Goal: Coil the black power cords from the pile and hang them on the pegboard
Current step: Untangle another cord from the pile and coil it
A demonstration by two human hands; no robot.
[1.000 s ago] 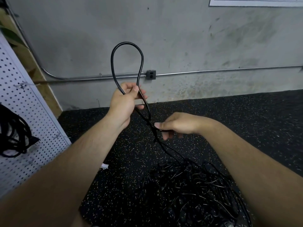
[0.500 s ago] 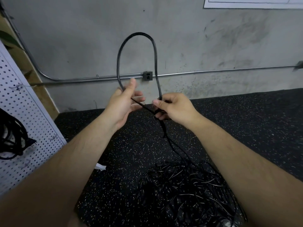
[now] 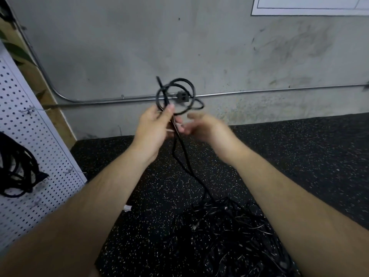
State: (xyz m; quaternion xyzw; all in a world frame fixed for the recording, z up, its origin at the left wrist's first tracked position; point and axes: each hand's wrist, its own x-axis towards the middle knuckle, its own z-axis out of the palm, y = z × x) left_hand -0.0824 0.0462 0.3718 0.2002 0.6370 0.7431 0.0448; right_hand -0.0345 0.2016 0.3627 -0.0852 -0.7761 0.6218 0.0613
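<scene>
Tall loop is now a small coil (image 3: 175, 96) above the left hand (image 3: 155, 128), which pinches it.
Right hand (image 3: 203, 128), blurred and loosely open, sits at 3 o'clock; slack cord (image 3: 196, 177) falls toward 5 o'clock into the pile (image 3: 229, 236).

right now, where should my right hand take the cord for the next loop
Grip the straight run of the cord just below the left hand, which holds the loops. Bring the right hand in from its own side: that stretch hangs free above the pile, clear of the tangle.
</scene>
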